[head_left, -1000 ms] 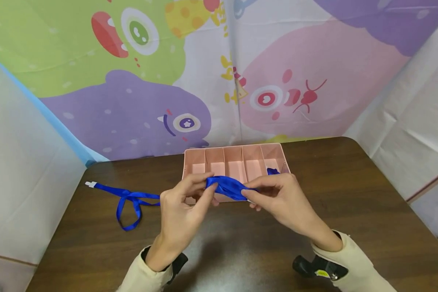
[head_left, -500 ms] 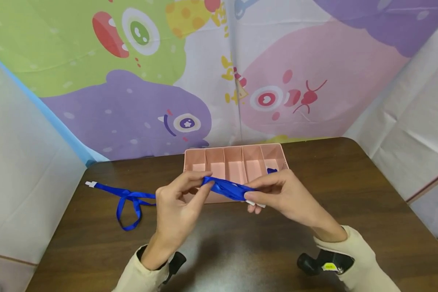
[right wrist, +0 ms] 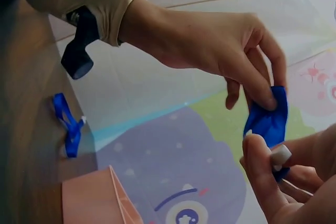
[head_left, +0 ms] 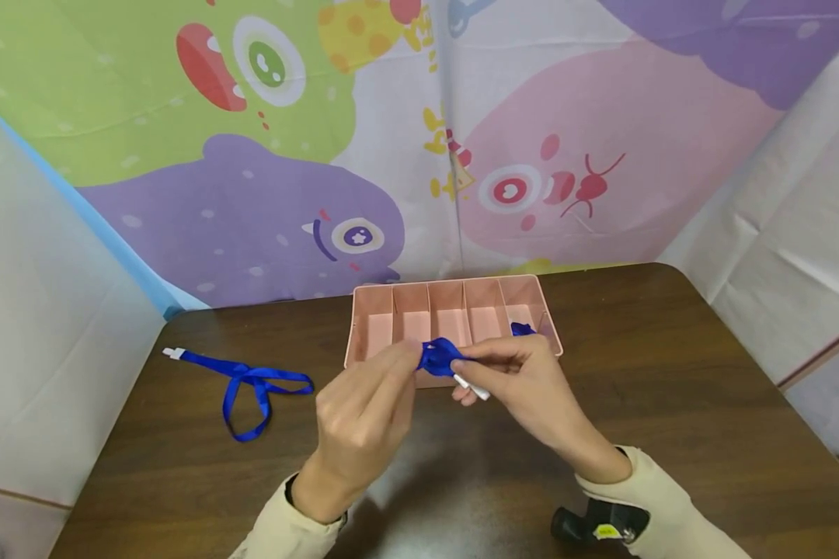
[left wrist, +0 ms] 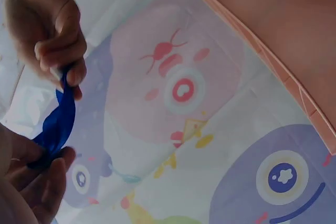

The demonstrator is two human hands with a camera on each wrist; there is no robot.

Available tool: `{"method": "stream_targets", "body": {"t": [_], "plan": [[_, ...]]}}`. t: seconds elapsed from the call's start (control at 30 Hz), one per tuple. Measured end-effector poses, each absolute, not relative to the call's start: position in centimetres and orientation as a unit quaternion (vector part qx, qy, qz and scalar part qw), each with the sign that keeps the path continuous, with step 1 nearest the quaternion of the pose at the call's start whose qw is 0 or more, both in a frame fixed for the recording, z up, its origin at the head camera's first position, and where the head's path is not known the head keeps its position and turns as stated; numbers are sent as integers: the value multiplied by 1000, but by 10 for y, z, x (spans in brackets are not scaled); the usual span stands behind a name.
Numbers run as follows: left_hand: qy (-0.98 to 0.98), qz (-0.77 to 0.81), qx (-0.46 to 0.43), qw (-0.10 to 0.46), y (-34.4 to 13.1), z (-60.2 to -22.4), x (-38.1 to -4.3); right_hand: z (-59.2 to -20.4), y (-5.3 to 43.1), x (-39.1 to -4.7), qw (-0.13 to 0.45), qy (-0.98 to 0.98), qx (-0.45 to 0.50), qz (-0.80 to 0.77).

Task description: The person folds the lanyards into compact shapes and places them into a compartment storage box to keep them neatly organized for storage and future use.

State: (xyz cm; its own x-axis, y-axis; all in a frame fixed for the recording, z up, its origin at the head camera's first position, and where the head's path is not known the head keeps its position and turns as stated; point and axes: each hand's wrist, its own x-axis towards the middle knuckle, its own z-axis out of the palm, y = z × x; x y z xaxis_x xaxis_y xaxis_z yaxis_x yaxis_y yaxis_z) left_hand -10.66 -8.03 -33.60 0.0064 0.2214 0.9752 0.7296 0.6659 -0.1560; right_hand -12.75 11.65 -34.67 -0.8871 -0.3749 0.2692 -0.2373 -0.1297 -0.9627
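Observation:
Between both hands, above the front of a pink divided box (head_left: pixel 447 322), is a folded blue lanyard (head_left: pixel 439 357). My left hand (head_left: pixel 365 419) pinches its left end, the back of the hand turned up in the head view. At the other end, my right hand (head_left: pixel 534 392) holds the lanyard between thumb and fingers. A white clip (head_left: pixel 471 387) sticks out below the right thumb. In the right wrist view the blue band (right wrist: pixel 270 121) spans from the left fingertips down to the right hand. The left wrist view shows it slightly twisted.
Another blue lanyard (head_left: pixel 252 376) with a white clip (head_left: pixel 173 353) lies loosely looped on the brown table (head_left: pixel 182 481), left of the box. Some blue fabric (head_left: pixel 522 329) sits in the box's rightmost compartment. A cartoon-printed cloth (head_left: pixel 266 210) hangs behind the table.
My left hand has turned over and shifted right, nearer the right hand. The blue bundle, earlier stretched longer between them, now shows shorter. My right hand has moved slightly left.

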Motion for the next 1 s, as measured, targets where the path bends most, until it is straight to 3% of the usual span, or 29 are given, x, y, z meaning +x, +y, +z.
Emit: {"method": "stream_targets", "body": {"t": [0.13,0.3,1.0], "plan": [[-644,-161,-381,643,-74,-338,-107,-348,114,-128,41,648,-220,-728],[-647,-133,-395,638,-67,-344,-106,-348,113,-126,32,647,-205,-734],[-737,-99,-297,599,-57,-355,-97,-348,110,-125,109,650,-205,-723]]}}
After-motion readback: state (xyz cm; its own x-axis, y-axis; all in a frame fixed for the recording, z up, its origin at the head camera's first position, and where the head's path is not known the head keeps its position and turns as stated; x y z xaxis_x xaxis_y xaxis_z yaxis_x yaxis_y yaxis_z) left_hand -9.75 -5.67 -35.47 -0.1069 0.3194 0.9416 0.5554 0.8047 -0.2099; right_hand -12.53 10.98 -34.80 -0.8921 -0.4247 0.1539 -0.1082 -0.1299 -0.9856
